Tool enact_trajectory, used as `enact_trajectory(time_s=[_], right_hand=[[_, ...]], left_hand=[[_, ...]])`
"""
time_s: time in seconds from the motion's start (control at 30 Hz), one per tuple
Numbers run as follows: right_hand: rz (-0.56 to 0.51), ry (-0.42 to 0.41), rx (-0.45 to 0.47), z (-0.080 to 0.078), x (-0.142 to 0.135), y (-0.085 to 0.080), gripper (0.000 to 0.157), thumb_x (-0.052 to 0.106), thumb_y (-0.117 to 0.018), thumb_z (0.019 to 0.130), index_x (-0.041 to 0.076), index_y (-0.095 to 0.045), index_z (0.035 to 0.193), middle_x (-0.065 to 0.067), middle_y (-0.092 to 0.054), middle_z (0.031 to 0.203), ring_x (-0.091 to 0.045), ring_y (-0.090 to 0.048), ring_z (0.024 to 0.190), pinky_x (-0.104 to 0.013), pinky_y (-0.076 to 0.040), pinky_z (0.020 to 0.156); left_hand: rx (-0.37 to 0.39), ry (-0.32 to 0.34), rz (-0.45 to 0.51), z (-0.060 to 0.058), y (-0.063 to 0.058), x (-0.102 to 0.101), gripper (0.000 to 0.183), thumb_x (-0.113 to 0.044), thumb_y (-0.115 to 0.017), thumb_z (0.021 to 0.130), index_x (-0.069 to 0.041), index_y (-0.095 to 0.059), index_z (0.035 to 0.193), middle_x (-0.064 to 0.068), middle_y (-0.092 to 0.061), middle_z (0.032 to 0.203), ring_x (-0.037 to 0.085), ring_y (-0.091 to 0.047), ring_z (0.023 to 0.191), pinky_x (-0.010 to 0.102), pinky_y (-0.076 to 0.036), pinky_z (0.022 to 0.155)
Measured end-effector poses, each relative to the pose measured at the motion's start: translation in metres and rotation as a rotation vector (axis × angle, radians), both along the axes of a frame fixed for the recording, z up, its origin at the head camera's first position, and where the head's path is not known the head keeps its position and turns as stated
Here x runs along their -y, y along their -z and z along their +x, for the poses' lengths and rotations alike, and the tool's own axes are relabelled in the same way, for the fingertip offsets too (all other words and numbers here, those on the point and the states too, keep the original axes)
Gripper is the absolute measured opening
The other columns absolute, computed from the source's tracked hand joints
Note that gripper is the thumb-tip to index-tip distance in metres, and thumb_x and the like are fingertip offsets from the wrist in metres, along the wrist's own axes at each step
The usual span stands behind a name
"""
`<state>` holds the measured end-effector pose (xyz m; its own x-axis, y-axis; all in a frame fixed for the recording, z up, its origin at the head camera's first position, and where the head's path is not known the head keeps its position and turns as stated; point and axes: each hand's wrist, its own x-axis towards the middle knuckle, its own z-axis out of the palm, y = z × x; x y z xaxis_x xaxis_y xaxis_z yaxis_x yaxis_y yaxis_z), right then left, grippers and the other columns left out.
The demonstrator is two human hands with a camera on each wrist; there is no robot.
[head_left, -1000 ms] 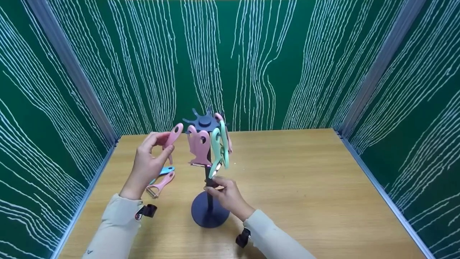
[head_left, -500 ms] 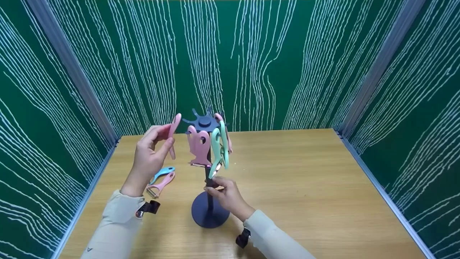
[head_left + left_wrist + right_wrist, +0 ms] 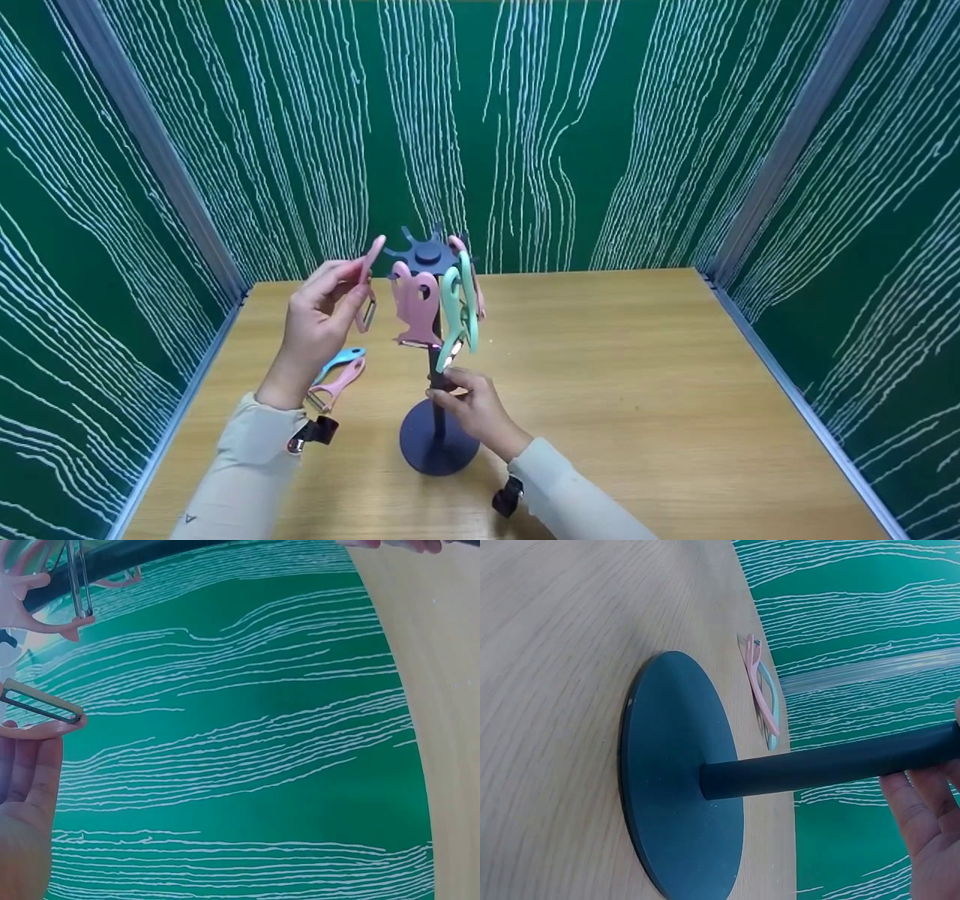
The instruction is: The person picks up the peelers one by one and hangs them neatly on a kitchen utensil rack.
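While rack [image 3: 429,256] bears peelers [image 3: 426,309] | left hand [image 3: 313,326] pinches pink peeler [image 3: 370,266]

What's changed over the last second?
The left hand lifted its pink peeler slightly and moved it toward the stand, turning it so its blade shows. Nothing was grabbed or released. The right hand stayed on the pole; the hanging peelers and tabletop peelers didn't move.

Pale grey-green long fabric sleeves [image 3: 251,469] were worn, the left bearing a small dark triangular mark [image 3: 190,518]. Black boxy wrist cameras [image 3: 322,430] were fitted; both hands [image 3: 315,326] were bare.
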<state>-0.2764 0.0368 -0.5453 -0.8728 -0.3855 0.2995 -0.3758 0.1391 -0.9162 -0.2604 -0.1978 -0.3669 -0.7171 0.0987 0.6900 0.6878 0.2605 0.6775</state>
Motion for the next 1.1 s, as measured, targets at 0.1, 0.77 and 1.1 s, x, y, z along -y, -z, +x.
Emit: enact_trajectory(time_s=[0.1,0.77,1.1], right_hand=[[0.000,0.003,-0.004,0.000,0.000,0.000,0.016,0.012,-0.071,0.107,0.006,-0.079,0.119,-0.010,-0.078,0.112,-0.017,-0.072,0.104,-0.031,-0.067,0.089],[0.015,0.028,-0.012,0.000,0.002,0.002,0.015,0.012,-0.072,0.105,0.005,-0.080,0.116,-0.011,-0.077,0.109,-0.015,-0.071,0.101,-0.031,-0.068,0.087],[0.035,0.037,-0.013,0.000,0.000,0.002,0.013,0.014,-0.072,0.106,0.008,-0.080,0.114,-0.009,-0.077,0.109,-0.016,-0.070,0.101,-0.033,-0.068,0.088]], left_hand=[[-0.002,0.004,-0.007,0.000,0.000,-0.002,0.035,0.008,-0.067,0.103,0.010,-0.067,0.138,0.028,-0.067,0.123,0.009,-0.069,0.109,0.017,-0.056,0.106],[0.000,0.070,-0.044,0.000,0.005,-0.011,0.035,0.010,-0.067,0.101,0.010,-0.067,0.137,0.020,-0.067,0.121,0.003,-0.068,0.114,0.020,-0.056,0.108],[0.004,0.080,-0.040,0.003,0.007,-0.015,0.036,0.008,-0.068,0.101,0.007,-0.068,0.137,0.021,-0.067,0.121,0.009,-0.069,0.116,0.020,-0.055,0.110]])
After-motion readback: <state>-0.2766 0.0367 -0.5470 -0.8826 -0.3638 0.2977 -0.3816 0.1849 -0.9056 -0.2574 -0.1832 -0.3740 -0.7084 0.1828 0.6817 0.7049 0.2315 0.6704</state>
